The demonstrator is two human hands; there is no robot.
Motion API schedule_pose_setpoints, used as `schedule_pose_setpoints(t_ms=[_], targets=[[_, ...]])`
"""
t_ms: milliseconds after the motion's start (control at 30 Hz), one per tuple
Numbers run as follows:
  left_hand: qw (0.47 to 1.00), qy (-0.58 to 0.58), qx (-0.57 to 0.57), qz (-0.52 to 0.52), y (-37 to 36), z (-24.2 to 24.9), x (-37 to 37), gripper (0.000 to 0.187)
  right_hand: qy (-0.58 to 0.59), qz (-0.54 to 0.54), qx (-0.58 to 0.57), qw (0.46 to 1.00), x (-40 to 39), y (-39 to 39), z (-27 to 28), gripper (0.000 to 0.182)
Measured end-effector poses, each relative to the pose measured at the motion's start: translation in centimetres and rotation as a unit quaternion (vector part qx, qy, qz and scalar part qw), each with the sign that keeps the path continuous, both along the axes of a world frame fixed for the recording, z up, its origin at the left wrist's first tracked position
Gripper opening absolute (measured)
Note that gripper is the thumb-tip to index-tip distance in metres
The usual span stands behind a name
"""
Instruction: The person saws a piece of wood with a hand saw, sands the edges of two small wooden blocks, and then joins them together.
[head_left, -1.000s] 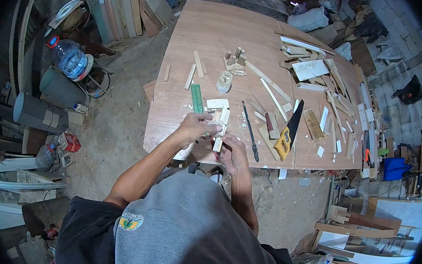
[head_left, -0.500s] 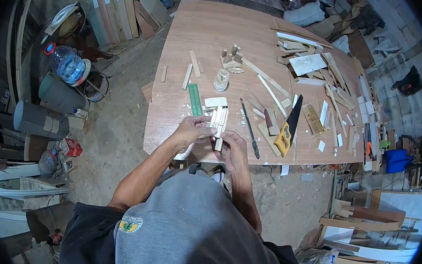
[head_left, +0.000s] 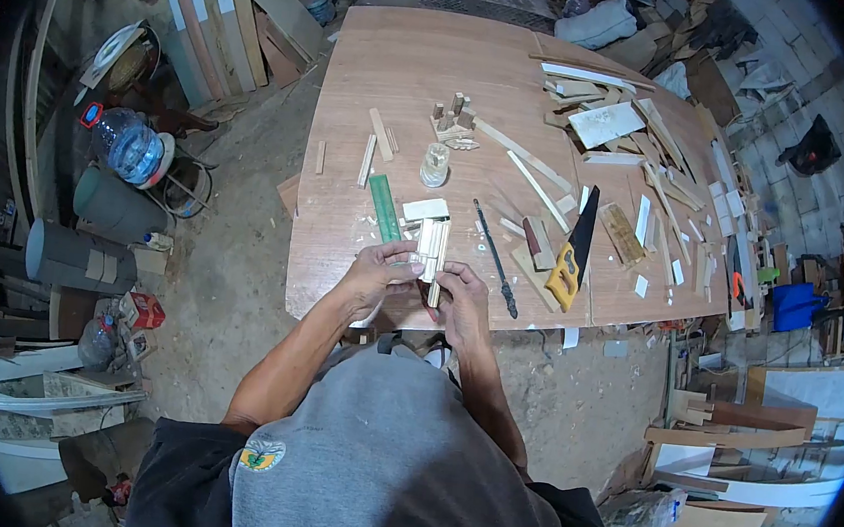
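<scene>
Brown, wood-grained tabletop [head_left: 400,51] is the largest item we log; it fills the middle of the head view. Near its right side we note a heap of wood offcuts [head_left: 610,126], pale and white-faced pieces lying across one another. Next in size, we record the handsaw [head_left: 571,261], flat on the table, with a dark blade pointing away from us and a yellow-and-black handle near the close edge. Left of it lies a dark slender rod [head_left: 496,258] (we cannot tell what kind of tool it is). A green strip [head_left: 384,208] lies at a slant just beyond the left hand [head_left: 371,274].

We find that hand closed on the left side of a pale wooden piece [head_left: 433,249], made of narrow strips side by side, its thumb across the near face. The right hand [head_left: 462,302] pinches the lower right end between thumb and fingers. We place the piece between both hands, over the table's near edge.

Smaller again: a glass jar [head_left: 434,166] stands upright beyond the piece, and a white block [head_left: 425,209] shows just past its far end.
</scene>
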State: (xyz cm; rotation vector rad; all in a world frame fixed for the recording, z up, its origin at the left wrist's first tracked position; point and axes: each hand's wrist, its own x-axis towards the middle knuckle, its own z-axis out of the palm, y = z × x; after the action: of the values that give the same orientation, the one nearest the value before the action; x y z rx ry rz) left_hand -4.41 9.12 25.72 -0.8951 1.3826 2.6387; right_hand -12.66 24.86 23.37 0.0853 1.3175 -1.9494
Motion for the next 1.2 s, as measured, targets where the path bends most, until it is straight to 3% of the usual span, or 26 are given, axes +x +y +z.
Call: schedule_pose_setpoints(t_ms=[333,667,1200], targets=[[0.998,0.047,0.04,0.015,-0.1,-1.1,0.2,0.058,0.053,0.002,0.014,0.999,0.0,-0.3,-0.2,0.024],[0.999,0.034,0.04,0.014,-0.1,-0.9,0.0,0.056,0.074,0.001,0.01,0.997,-0.3,-0.4,0.0,0.019],[0.997,0.044,0.056,0.028,-0.2,-1.0,0.0,0.057,0.099,0.022,0.027,0.994,-0.4,-0.7,-0.2,0.033]])
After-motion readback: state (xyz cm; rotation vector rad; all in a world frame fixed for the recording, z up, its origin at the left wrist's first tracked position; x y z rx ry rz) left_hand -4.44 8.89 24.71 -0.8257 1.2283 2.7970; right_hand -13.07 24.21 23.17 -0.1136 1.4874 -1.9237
